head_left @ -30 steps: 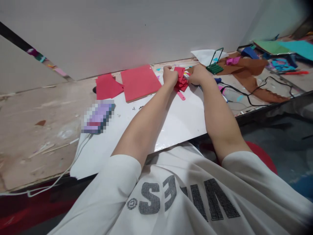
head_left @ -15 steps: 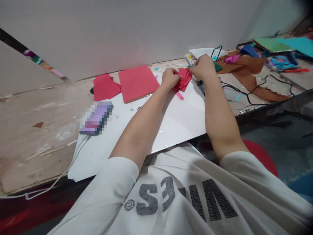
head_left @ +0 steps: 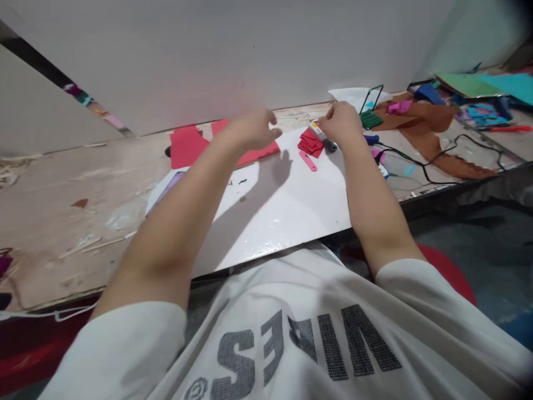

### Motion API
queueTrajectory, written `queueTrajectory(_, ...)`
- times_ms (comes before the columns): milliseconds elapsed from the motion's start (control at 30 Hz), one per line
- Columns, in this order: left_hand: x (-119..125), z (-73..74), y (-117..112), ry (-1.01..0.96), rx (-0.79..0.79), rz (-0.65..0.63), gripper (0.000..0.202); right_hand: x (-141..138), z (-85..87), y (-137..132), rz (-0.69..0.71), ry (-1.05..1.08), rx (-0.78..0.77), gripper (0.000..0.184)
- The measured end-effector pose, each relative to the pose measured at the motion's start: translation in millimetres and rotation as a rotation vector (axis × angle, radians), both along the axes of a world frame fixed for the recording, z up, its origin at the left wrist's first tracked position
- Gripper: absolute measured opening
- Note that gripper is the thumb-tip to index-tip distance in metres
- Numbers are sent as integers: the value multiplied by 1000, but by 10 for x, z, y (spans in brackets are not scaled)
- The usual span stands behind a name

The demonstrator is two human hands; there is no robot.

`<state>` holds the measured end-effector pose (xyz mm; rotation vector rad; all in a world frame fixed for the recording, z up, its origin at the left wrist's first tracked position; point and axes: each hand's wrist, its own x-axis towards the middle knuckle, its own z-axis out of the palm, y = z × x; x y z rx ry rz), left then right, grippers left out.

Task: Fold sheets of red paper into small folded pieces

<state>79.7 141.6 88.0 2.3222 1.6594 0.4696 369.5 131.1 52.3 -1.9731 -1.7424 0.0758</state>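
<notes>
My right hand [head_left: 342, 123] is closed round a small glue tube [head_left: 320, 134] with a yellow label, held slanting over a pile of small red foam pieces [head_left: 310, 142] on the white board [head_left: 291, 200]. My left hand [head_left: 254, 129] hovers in the air above the red foam sheets [head_left: 187, 147], fingers loosely curled, with nothing in it. It casts a shadow on the board. A pink strip [head_left: 308, 161] lies just in front of the red pile.
A wooden tabletop [head_left: 62, 189] runs left, with a wall behind it. To the right lie a green wire-handled object [head_left: 370, 116], brown felt [head_left: 433, 125], black cables [head_left: 420, 161] and coloured scraps [head_left: 483, 111]. A white cable [head_left: 41, 316] hangs at the near left edge.
My left hand has let go of the red pieces and lifted up and to the left. My right hand has brought the glue tube down over the pile, which now lies on the board.
</notes>
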Motion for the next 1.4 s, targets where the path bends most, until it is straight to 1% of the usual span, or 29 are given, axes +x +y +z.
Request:
queueTrajectory(67,-368,-7,-306,181,-57,50,41,-164,59,-55,-27,13,64,21)
queueTrajectory(133,-616,-105,-597,292,-80,87,50,-378,45,-100,31,12,109,27)
queueTrajectory(200,-734,-256,-801,328,-65,116,47,-627,-40,-155,161,-20,88,28)
queueTrajectory(267,-769,-414,-891,357,-28,95,47,-878,-165,-230,387,-93,12,30)
queueTrajectory(300,-774,-484,-898,359,-13,84,47,-989,-228,-270,465,-130,-11,33)
queueTrajectory(367,-783,-599,-861,335,29,61,47,-1159,-336,-338,548,-221,-83,36)
queueTrajectory(400,-794,-645,-826,315,45,52,48,-1212,-377,-358,543,-261,-101,40)
queueTrajectory(467,-828,-723,-739,287,73,39,50,-1250,-433,-361,486,-310,-108,49)
queueTrajectory(567,-908,-815,-600,284,79,59,53,-1191,-481,-300,380,-288,-84,58)
queueTrajectory(633,-972,-861,-517,263,74,94,50,-1137,-498,-258,354,-267,-79,56)
queueTrajectory(700,-1039,-891,-449,222,59,121,45,-1114,-503,-243,386,-271,-67,50)
queueTrajectory(800,-1123,-911,-376,129,21,141,41,-1160,-498,-275,525,-311,-58,43)
queueTrajectory(900,-1170,-911,-336,63,-9,166,38,-1254,-500,-324,614,-337,-76,45)
queueTrajectory(1033,-1199,-902,-324,59,12,187,32,-1321,-512,-348,626,-349,-79,47)
queueTrajectory(1267,-1263,-873,-336,-101,-8,211,31,-1299,-496,-352,608,-303,-83,45)
queueTrajectory(1400,-1265,-853,-347,-118,-17,225,28,-1313,-483,-354,602,-294,-96,43)
